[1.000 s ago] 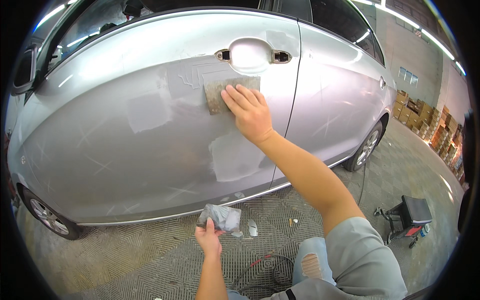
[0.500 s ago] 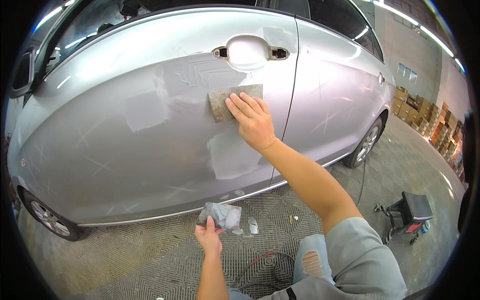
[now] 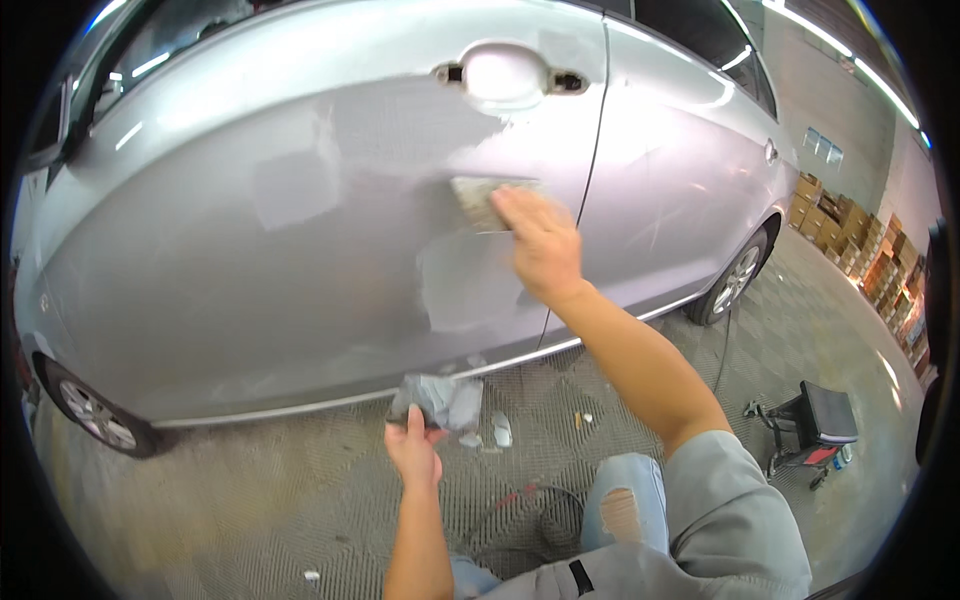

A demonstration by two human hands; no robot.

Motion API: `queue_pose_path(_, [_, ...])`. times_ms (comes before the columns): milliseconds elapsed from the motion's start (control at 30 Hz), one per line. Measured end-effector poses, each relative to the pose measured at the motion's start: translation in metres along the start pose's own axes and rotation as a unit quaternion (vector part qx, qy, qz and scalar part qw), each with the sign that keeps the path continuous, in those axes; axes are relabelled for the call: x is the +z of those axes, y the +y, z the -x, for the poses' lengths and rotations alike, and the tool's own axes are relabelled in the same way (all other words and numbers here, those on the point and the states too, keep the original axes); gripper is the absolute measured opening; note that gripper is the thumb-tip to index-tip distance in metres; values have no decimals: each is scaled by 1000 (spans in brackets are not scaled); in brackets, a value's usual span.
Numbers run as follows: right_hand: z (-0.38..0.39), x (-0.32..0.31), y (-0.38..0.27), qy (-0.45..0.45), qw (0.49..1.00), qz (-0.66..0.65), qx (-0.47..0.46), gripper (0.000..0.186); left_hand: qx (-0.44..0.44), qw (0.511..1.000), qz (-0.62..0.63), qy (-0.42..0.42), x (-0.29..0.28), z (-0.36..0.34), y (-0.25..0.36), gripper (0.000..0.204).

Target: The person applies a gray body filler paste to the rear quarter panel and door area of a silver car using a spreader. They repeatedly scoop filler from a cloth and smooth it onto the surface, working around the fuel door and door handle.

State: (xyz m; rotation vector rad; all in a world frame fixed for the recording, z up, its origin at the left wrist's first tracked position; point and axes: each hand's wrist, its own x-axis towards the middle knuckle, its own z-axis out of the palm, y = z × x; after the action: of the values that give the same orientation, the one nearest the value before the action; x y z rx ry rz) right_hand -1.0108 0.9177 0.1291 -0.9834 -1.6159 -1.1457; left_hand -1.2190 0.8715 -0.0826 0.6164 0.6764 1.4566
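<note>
A silver car (image 3: pixel 250 230) fills the upper view, its side door dulled with grey matte patches below the handle recess (image 3: pixel 505 72). My right hand (image 3: pixel 540 245) presses a tan sanding pad (image 3: pixel 478 200) flat against the door panel, close to the door seam. My left hand (image 3: pixel 413 450) hangs low near the sill and grips a crumpled grey rag (image 3: pixel 440 400). My knee in torn blue jeans (image 3: pixel 620 510) shows at the bottom.
The floor (image 3: pixel 250 500) is a grey ribbed mat with small scraps and a cable (image 3: pixel 540 510) near my knee. A low black rolling stool (image 3: pixel 815 420) stands at the right. Stacked cardboard boxes (image 3: pixel 850 235) line the far right wall. The car's wheels (image 3: pixel 95 415) flank the door.
My right hand has slid the sanding pad downward and to the right on the door. The view has shifted a little. My left hand still holds the rag.
</note>
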Motion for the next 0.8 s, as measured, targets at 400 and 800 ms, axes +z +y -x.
queue_pose_path(400, [92, -75, -53, -430, 659, -484, 382, 17, 27, 985, 115, -123, 11, 10, 6, 19])
queue_pose_path(800, [77, -65, -55, -314, 912, -253, -69, 37, 1, 989, 128, -80, 7, 2, 15, 17])
